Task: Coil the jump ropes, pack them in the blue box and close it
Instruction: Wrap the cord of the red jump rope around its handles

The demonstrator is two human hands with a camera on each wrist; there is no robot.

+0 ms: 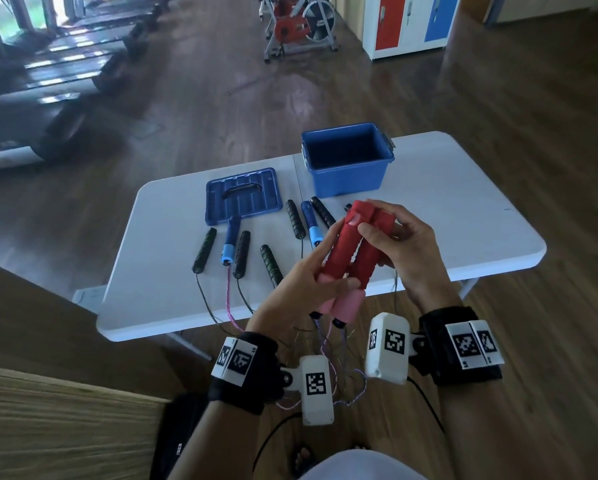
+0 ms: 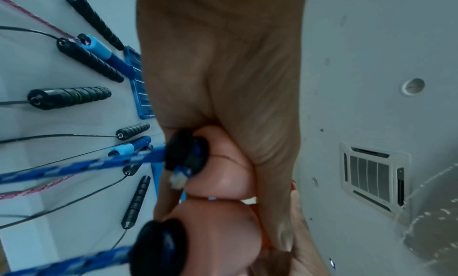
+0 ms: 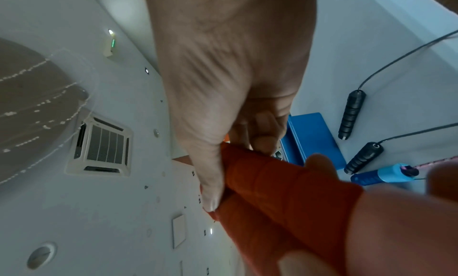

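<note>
Above the near edge of the white worktop (image 1: 429, 216), both hands hold the red handles (image 1: 354, 247) together: left hand (image 1: 290, 289) curled round the pink ends at 6 o'clock, right hand (image 1: 394, 244) pinching the top. The blue box (image 1: 346, 161) stands open at 12 o'clock, its lid (image 1: 242, 195) at 10, black and blue handles (image 1: 271, 265) between.

Left wrist view: the palm hides the lid; blue cords (image 2: 74, 166) blur.

Right wrist view: red foam (image 3: 285, 182) blocks the fingers (image 3: 210, 182).

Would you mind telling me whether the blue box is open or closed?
Open: the blue box shows its dark inside, and its lid lies flat beside it.
</note>
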